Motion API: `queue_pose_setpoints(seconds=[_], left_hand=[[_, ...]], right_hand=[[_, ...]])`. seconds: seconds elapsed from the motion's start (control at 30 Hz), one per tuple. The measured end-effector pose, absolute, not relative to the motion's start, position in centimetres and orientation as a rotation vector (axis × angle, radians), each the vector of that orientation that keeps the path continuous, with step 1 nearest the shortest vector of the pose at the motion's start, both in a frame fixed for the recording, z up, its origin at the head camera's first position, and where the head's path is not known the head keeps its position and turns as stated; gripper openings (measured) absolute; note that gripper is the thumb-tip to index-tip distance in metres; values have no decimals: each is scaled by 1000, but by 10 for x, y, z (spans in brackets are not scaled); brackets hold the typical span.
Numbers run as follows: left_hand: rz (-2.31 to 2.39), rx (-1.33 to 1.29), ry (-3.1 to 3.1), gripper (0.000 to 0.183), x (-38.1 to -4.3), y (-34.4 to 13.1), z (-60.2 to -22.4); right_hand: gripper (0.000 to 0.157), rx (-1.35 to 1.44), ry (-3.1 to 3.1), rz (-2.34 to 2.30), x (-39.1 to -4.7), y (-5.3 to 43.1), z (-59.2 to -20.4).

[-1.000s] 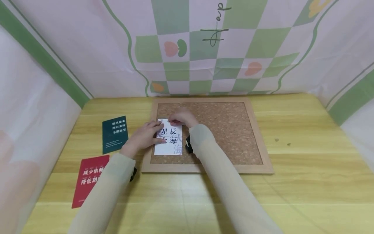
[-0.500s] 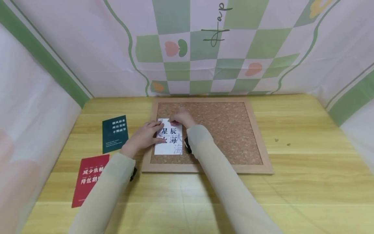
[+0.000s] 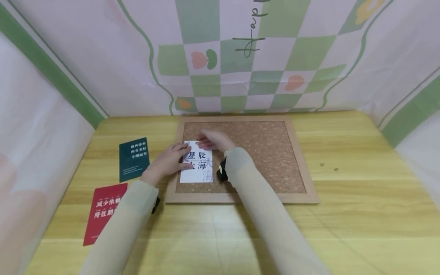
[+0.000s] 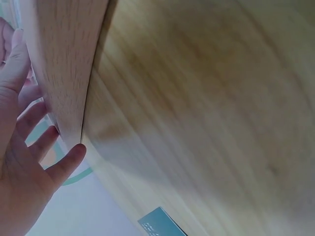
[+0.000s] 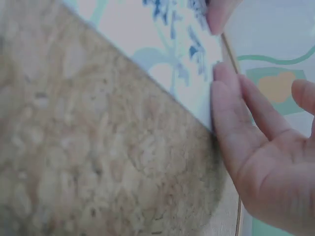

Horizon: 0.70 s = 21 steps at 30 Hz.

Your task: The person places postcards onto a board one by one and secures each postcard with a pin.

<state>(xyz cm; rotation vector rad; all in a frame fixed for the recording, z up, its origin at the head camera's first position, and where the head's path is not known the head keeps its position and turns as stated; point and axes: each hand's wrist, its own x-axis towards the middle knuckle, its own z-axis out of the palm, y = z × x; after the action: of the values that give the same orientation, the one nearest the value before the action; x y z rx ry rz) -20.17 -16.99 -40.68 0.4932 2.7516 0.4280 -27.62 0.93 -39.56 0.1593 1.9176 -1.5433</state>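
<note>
A white card with large dark characters lies flat on the left part of the wood-framed cork board. My left hand rests over the card's left edge, fingers spread. In the left wrist view, that hand's little finger is right at the frame's corner. My right hand is at the card's top right corner with nothing between thumb and fingers. In the right wrist view, its fingertips are at the card's edge. A small dark pin-like thing shows at the card's top middle.
Left of the board lie a dark green card and a red card, partly hidden by my left sleeve. Two small pieces, one of them a greyish piece, lie on the wooden table at right. A patterned cloth hangs behind.
My right hand's fingers have come away from the card's top middle and spread, uncovering the small dark thing there. The left hand stays in place. The head view has shifted slightly.
</note>
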Motion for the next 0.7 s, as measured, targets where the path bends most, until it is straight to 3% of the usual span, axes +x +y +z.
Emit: queue_pose_setpoints(seconds=[0.2, 0.7], left_hand=[[436, 501, 2749, 73, -200, -169, -405], [423, 506, 2751, 73, -198, -169, -405]], right_hand=[[55, 83, 1825, -1597, -266, 14, -390], [43, -132, 1977, -1455, -242, 35, -376]])
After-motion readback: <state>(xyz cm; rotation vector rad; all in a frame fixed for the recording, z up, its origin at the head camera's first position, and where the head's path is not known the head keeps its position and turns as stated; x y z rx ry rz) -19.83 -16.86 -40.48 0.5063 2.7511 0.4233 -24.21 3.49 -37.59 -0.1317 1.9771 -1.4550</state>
